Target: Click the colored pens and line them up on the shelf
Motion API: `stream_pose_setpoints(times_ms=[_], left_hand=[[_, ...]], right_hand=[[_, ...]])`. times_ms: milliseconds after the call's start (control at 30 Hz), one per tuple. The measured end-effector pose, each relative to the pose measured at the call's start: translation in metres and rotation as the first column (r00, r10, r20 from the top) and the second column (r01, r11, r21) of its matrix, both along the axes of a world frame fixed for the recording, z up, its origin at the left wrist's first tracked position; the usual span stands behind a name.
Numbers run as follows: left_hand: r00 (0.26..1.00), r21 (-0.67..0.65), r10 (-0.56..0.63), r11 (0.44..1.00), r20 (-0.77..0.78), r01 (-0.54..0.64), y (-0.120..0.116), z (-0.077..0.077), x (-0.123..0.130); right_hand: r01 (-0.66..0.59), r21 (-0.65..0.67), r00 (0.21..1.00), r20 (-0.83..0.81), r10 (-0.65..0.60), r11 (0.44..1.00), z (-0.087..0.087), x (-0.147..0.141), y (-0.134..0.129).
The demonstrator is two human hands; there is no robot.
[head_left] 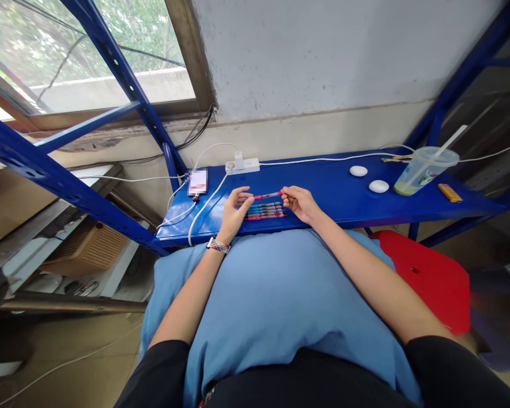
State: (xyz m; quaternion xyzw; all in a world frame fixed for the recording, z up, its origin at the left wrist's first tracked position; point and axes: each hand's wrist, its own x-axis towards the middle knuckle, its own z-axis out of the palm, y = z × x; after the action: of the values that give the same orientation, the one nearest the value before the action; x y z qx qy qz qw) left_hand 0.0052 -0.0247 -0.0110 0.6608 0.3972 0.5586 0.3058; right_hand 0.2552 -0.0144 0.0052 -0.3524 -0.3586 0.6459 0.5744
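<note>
A pen with pink-red ends (268, 196) is held level just above the blue shelf, one end at each hand. My left hand (235, 211) has its thumb and fingers curved around the pen's left end, and a colourful woven watch band (218, 245) circles that wrist. The fingertips of my right hand (300, 203) pinch the other end. Right below, a row of several pens (265, 211), blue and red, lies side by side on the shelf. My left hand partly covers their left ends.
On the blue shelf (323, 198) are a white power strip (249, 165) with cables, a blurred phone-like object (198, 182), two white oval objects (378, 186), a plastic cup with a straw (425, 170) and an orange packet (450, 192). A red stool (433, 277) stands right.
</note>
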Motion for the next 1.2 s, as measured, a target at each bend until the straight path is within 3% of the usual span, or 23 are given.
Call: stream_pose_setpoints(times_ms=[200,367,533,767,1000,1200], left_hand=[[0.999,0.066,0.005,0.998,-0.032,-0.003,-0.0007,0.001,0.0009],[0.998,-0.021,0.041,0.999,-0.038,-0.042,-0.0018,0.0013,0.0029],[0.999,0.067,0.05,0.997,-0.015,-0.049,-0.0016,0.0022,0.0036],[1.0,-0.041,0.007,0.999,-0.029,-0.008,-0.0021,0.0016,0.002],[0.997,0.069,0.037,0.997,-0.062,-0.033,-0.0019,0.0003,0.0023],[0.999,-0.024,0.037,0.999,-0.029,-0.038,-0.0049,0.0036,0.0038]], right_hand=[[0.003,-0.003,1.0,-0.002,-0.003,1.0,0.0003,-0.0004,-0.0005],[0.002,0.0,1.0,0.005,-0.002,1.0,0.0002,-0.0006,-0.0005],[0.003,0.012,1.0,0.01,-0.003,1.0,-0.0016,-0.0001,0.0004],[0.002,0.025,1.0,0.022,-0.003,1.0,-0.002,-0.0006,0.0004],[0.004,0.007,1.0,0.017,-0.004,1.0,-0.0026,-0.0001,0.0014],[0.022,0.011,0.999,0.032,-0.023,1.0,0.0001,-0.0018,-0.0008]])
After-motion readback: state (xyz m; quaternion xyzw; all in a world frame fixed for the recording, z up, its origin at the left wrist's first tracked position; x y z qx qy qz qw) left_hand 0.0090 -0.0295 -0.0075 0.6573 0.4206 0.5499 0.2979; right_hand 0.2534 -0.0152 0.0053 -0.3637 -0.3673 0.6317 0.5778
